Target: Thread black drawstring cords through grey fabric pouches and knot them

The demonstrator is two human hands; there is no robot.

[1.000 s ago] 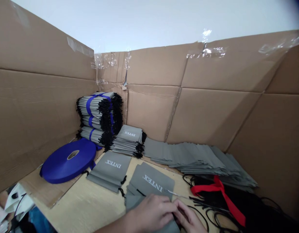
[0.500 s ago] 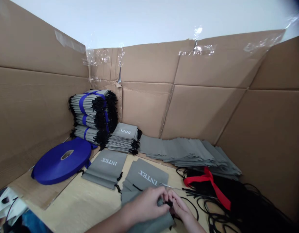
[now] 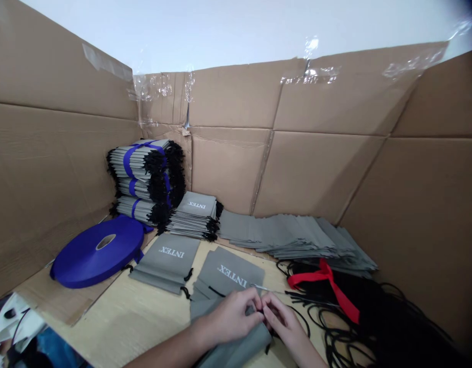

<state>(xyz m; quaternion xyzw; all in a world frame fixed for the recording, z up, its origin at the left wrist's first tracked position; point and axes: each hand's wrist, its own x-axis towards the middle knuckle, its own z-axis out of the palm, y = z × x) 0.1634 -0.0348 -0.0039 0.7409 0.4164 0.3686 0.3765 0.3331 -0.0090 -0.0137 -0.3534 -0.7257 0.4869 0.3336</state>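
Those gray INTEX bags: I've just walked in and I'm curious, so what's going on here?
A person's left hand and right hand meet at the edge of a gray bag, fingertips close together; exactly what they pinch is too small to tell. Farther left lies a bag with black cord ends. Strapped bundles stand behind the blue roll, and black cords with a red ribbon lie to the right.
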